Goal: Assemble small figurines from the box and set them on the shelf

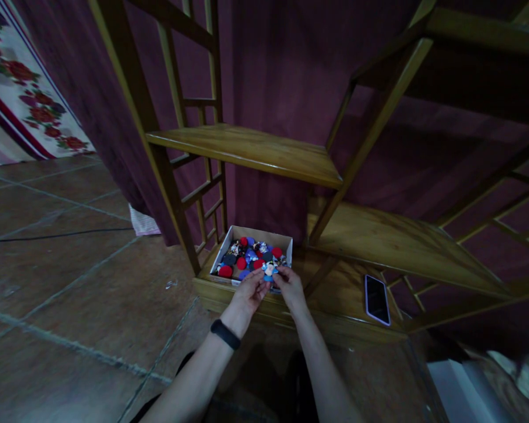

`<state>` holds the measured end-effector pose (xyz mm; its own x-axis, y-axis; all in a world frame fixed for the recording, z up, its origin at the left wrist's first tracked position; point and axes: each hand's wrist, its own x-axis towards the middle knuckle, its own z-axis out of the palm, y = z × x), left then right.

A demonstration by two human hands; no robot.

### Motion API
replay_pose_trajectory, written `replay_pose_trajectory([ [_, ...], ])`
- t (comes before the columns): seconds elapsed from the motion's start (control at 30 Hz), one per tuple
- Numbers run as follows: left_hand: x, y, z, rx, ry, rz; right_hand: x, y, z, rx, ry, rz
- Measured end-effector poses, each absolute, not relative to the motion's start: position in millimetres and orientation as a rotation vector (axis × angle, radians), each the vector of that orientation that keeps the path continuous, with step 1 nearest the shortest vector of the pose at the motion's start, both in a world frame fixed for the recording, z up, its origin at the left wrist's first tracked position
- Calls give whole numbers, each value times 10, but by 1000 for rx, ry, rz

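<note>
Two hands: left hand point(251, 291) and right hand point(290, 286), brought together at the near edge of the box, fingertips closed from both sides on one small piece.
Small piece point(270, 270): one; blue and white with a printed figure, held just above the near rim of the box; its print is too small and blurred to read.
Wristband point(225, 334): one, black, on the left wrist; no marking can be made out.
Box point(256, 232): one, open-topped cardboard, pale walls, standing at the left end of the lowest shelf.
Loose pieces point(245, 257): a heap filling the box; red, blue and dark ones, some with pictures; about five red ones show, the rest overlap too much to count.
Lowest shelf point(335, 291): one wooden board of a frame unit, carrying the box and the phone.
Phone point(376, 298): one, face up, dark screen, lilac case, well to the right of the box; no brand visible.
Higher boards: three, one at the left point(247, 147), one at the right point(392, 241), one at the top right point(480, 35).
Curtain point(282, 70): maroon, behind the unit.
Floor point(70, 282): brown tiles, with one dark cable point(57, 235) across them.
Floral cloth point(22, 88): one, white with red flowers, upper left.
</note>
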<state>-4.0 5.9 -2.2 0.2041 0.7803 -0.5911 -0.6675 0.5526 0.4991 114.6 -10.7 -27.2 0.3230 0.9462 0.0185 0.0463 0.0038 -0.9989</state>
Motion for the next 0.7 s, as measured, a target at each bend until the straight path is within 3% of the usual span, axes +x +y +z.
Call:
replay_pose_trajectory([
  [0.7,-118,81,98,126,921,834,1084,-219,-65,-1231,-1062,1062],
])
